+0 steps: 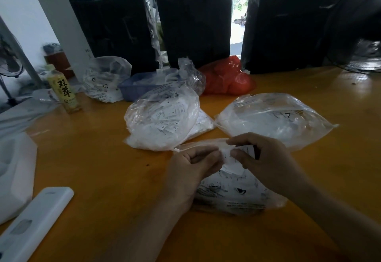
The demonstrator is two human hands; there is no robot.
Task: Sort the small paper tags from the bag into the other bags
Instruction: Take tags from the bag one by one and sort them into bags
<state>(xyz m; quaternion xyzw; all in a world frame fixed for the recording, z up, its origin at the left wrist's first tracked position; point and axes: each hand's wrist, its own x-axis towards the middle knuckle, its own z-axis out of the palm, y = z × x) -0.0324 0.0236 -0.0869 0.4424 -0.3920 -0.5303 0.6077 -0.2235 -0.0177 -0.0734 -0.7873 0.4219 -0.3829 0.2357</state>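
The yellow desk (309, 88) carried the work, and the sorting looked well underway though far from finished. The round clear bag (162, 121) and the flatter clear bag (274, 117) behind the hands already held many tags. The printed source bag (233, 195), lying nearest the person, still held more. Both hands met over its mouth: the right hand (266, 158) pinched a small bunch of paper tags (231, 160), and the left hand (191, 165) had its fingers curled at their edge. The tag print was too blurred to read, so their destination could not be judged.
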